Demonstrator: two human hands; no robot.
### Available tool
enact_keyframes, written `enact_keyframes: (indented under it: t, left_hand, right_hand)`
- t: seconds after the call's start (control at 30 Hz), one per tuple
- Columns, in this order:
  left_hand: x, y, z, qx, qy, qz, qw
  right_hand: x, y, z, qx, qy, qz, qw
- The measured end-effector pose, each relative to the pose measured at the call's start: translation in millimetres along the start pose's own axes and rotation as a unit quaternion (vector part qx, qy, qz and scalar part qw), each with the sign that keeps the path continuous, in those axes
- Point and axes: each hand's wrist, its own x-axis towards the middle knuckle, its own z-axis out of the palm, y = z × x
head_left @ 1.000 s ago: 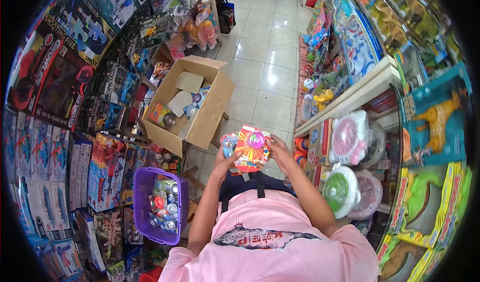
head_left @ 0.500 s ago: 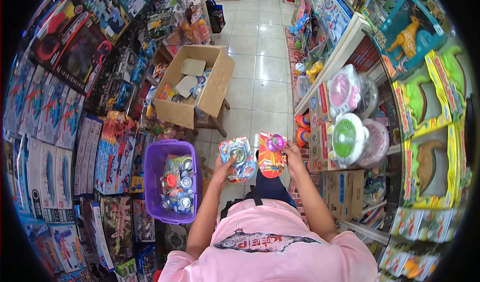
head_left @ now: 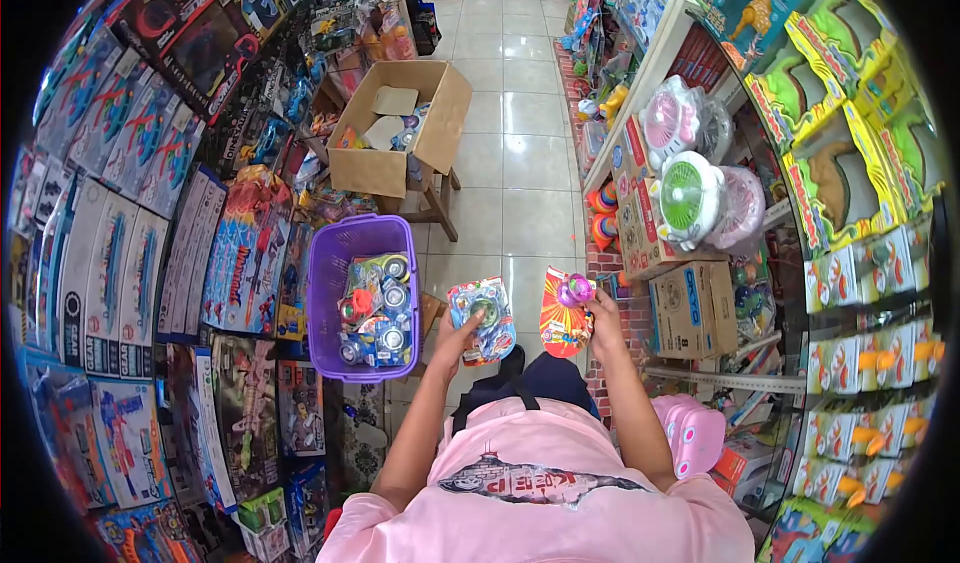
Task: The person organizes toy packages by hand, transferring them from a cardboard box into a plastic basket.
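**Toy shop aisle, one pack in each hand**

Setting: a narrow aisle with a pale glossy tiled floor [head_left: 520, 153]. The wall of boxed toys [head_left: 130, 263] runs along the left side. The right-hand shelving holds a green round fan toy [head_left: 690, 198] and, lower down, a brown printed carton [head_left: 692, 308].

Left hand [head_left: 455, 331]: fingers are closed on the lower edge of the blue carded spinning-top toy pack [head_left: 482, 315], which is held upright in front of the chest.

Right hand [head_left: 605, 313]: it grips the right edge of the orange carded toy pack with a pink-purple top [head_left: 563, 313]. This pack is upright too. The two packs are side by side with a small gap, not touching.

Near the left hand: a purple plastic basket [head_left: 325, 303] sits just beside it against the left display, filled with similar carded toys.

Further up the aisle: an open cardboard box [head_left: 380, 171] rests on a wooden stand [head_left: 440, 213], with loose packs inside.
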Motion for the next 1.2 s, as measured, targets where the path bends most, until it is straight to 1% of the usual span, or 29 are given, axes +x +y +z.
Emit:
enact_keyframes:
  t: [0.1,0.2,0.27,0.4,0.47,0.53,0.6,0.63,0.73,0.8,0.87,0.93,1.0,1.07,1.13,1.2]
  left_hand:
    - [-28,-2,-2,0.015,-0.003,-0.020,1.000]
    - [-52,-15,-12,0.004,-0.011,0.005,1.000]
    - [-74,-22,-19,-0.015,0.000,0.023,1.000]
    - [-121,-48,-37,-0.026,0.018,0.037,0.999]
    - [-143,-57,-45,-0.045,0.016,0.038,0.998]
    - [-163,-77,-59,-0.022,0.028,0.037,0.999]
    - [-177,-83,-71,-0.021,0.028,0.045,0.998]
    - [-187,-82,-77,-0.011,0.034,0.034,0.999]
    - [-205,-77,-91,-0.028,0.042,0.057,0.997]
    - [-212,-74,-103,-0.042,0.058,0.062,0.996]
    - [-216,-64,-113,-0.058,0.086,0.059,0.993]
    - [-215,-53,-126,-0.052,0.090,0.072,0.992]
    - [-210,-39,-140,-0.064,0.095,0.111,0.987]
    - [-205,-25,-159,-0.071,0.095,0.117,0.986]
    - [-198,-15,-183,-0.068,0.140,0.107,0.982]
    - [-190,-5,-211,-0.053,0.150,0.117,0.980]
  right_hand:
    - [-27,5,-4,0.001,0.005,-0.013,1.000]
    - [-55,14,-4,-0.007,0.013,-0.024,1.000]
    - [-76,23,-5,-0.010,0.020,-0.022,1.000]
    - [-126,50,-10,-0.010,0.012,0.001,1.000]
    - [-145,67,-13,-0.081,0.003,-0.004,0.997]
    - [-173,79,-11,-0.062,0.010,0.008,0.998]
    - [-190,90,-7,-0.034,-0.014,0.005,0.999]
    - [-199,92,-4,-0.088,-0.004,0.012,0.996]
    - [-210,108,6,-0.079,-0.012,0.032,0.996]
    - [-213,108,21,-0.072,-0.043,0.038,0.996]
    - [-221,98,46,-0.091,-0.012,0.078,0.993]
    - [-215,103,62,-0.092,-0.033,0.066,0.993]
    - [-206,107,82,-0.101,-0.068,0.046,0.992]
    - [-196,112,106,-0.115,-0.081,0.047,0.989]
    - [-183,125,129,-0.130,-0.093,0.057,0.985]
    - [-167,137,156,-0.143,-0.086,0.057,0.984]
